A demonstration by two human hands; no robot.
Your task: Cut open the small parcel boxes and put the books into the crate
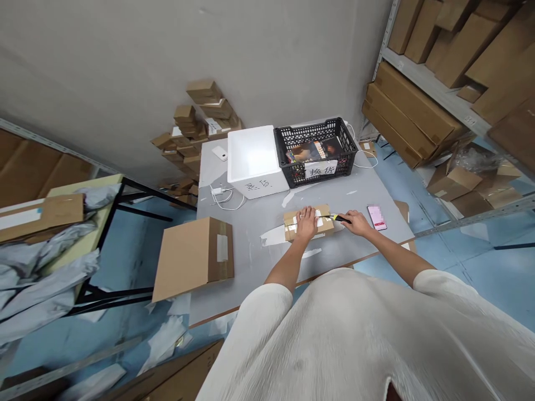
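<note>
a large box point(192, 250) juts past the left edge of the table point(251, 245); right of it, the left hand point(306, 223) lies over a small box point(320, 228) near the table's front, though whether its fingers grip i cannot tell; the knife point(337, 218) has its blade over the small box's right half, its handle clasped in the right hand point(356, 223); a phone point(377, 218) lies just beside; slitting looks like the step in hand; it seems to call for firm bracing and a shallow cut
</note>
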